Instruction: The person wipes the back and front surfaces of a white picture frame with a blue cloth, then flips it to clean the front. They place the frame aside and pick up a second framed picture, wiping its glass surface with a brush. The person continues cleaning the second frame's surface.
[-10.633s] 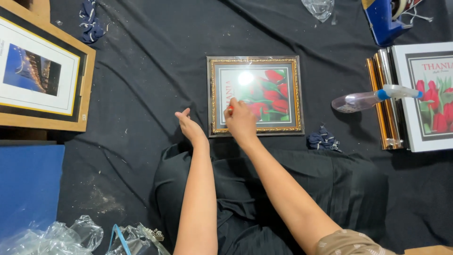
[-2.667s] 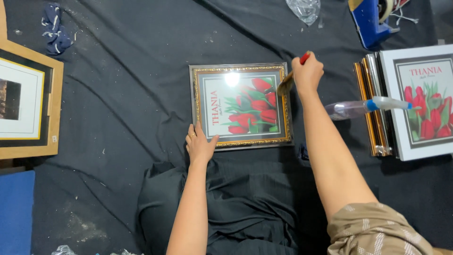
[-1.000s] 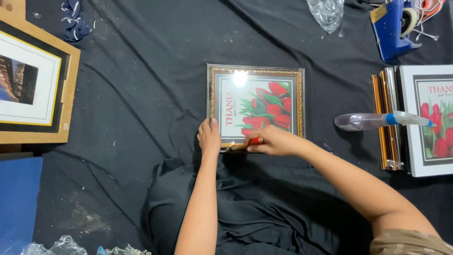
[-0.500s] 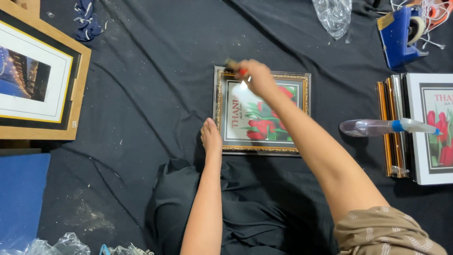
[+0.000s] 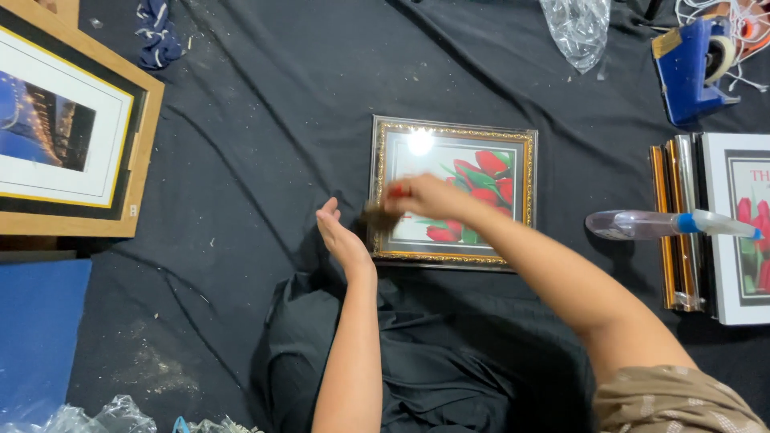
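A small gold-edged framed picture of red tulips point(image 5: 454, 192) lies flat on the black cloth point(image 5: 265, 136). Right of it sit a clear spray bottle point(image 5: 666, 224) and a white-bordered print point(image 5: 736, 228); above that, a blue tape dispenser point(image 5: 696, 68). The right hand point(image 5: 429, 196) grips a blurred brush point(image 5: 378, 218) over the frame's left edge. The left hand point(image 5: 343, 239) rests open, fingers loosely together, just left of the frame.

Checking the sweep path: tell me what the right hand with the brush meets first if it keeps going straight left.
Probably the left hand, held open just beyond the brush in the right hand, past the gold picture frame; their heights are unclear.
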